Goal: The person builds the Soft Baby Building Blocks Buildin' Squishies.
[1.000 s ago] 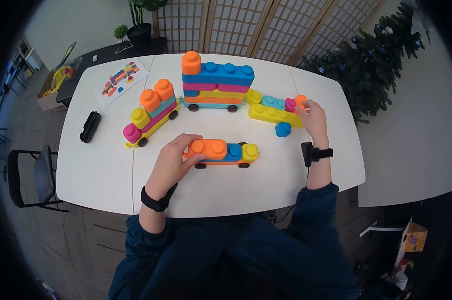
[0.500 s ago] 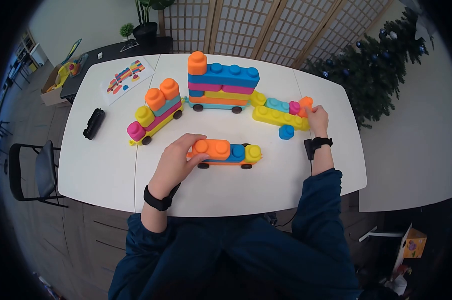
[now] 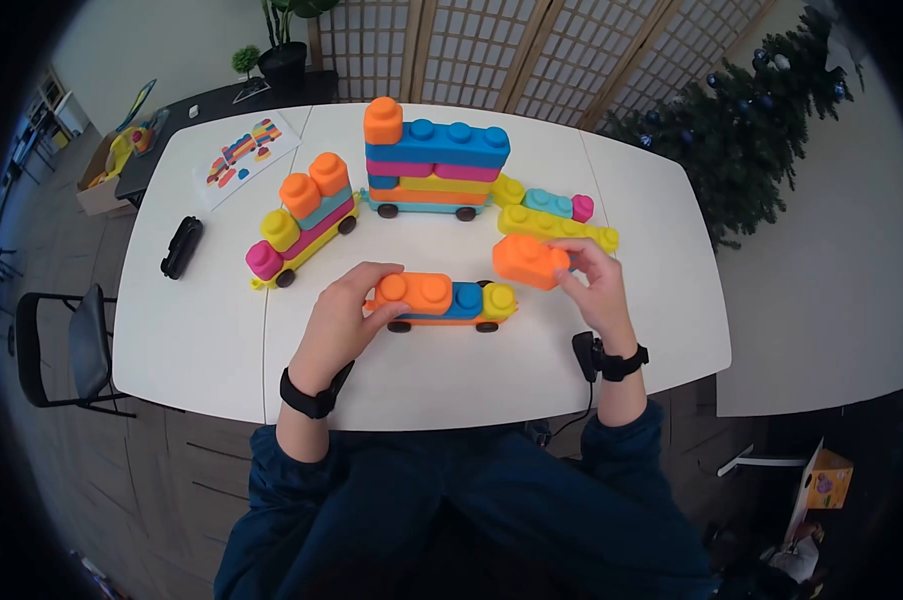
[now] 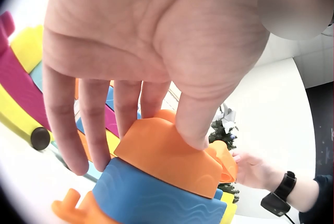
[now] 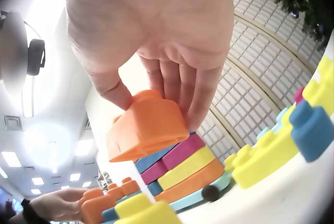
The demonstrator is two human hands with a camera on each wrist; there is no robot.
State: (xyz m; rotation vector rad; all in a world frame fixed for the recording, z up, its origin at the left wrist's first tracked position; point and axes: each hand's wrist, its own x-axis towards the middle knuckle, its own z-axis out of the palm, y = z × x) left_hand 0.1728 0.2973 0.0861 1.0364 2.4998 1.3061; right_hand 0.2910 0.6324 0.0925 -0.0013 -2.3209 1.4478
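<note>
My left hand [image 3: 334, 315] grips an orange two-stud block [image 3: 416, 292] on top of a low toy car. Its thumb lies on the near side in the left wrist view, and the fingers reach over the far side. A blue block [image 3: 466, 298] and a yellow block [image 3: 499, 300] also sit on the car's orange wheeled base [image 3: 446, 321]. My right hand [image 3: 601, 290] pinches another orange block [image 5: 148, 127] between thumb and fingers, raised and tilted just beyond the car's yellow end. A small blue block [image 5: 311, 130] is mostly hidden behind those fingers in the head view.
Behind stands a tall stacked wagon [image 3: 436, 180]; a yellow-based wagon [image 3: 306, 225] is at left. Long yellow block [image 3: 556, 228], turquoise block [image 3: 548, 203] and pink block [image 3: 582, 208] lie at right. A picture sheet [image 3: 246, 155] and black case [image 3: 182, 247] rest at left.
My right hand has taken the orange block from beside the pink one at the far right and brought it left and nearer, towards the car. My left hand has stayed on its block.
</note>
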